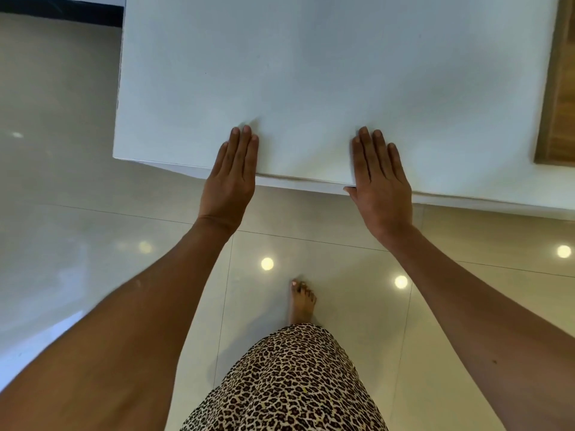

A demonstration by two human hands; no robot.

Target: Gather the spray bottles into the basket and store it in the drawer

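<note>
A white cabinet top [311, 73] fills the upper part of the head view. My left hand [231, 178] lies flat on its front edge, fingers straight and together, holding nothing. My right hand [379, 178] rests flat on the same edge to the right, fingers slightly spread, with the thumb hooked over the edge. No spray bottles, basket or open drawer are in view.
Glossy beige floor tiles [62, 181] surround the cabinet and reflect ceiling lights. A wooden panel [557, 88] borders the cabinet at the right. My bare foot [301, 303] and a leopard-print garment [286, 384] are below the hands.
</note>
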